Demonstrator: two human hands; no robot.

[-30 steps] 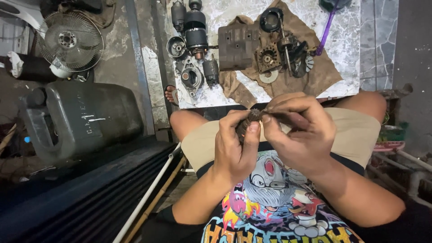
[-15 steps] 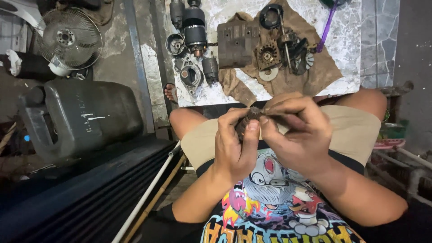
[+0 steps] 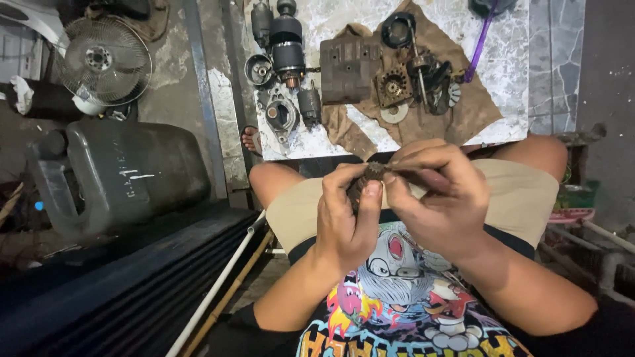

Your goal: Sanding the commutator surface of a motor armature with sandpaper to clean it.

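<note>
while clamped in the fingers of left hand (image 3: 344, 221) and right hand (image 3: 436, 205), could drop small rusty toothed metal gear (image 3: 372, 173) into lap if grip loosens.

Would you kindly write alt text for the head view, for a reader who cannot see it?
Seen from above, a seated person's left hand and right hand together hold a small toothed gear over their lap. Beyond the knees, dismantled motor parts lie on a brown cloth; a fan and jerrycan stand left.

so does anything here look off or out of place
Nothing looks spilled or broken. Both hands, left and right, hold a small toothed metal part over the lap. The motor parts lie taken apart on a brown cloth.
</note>
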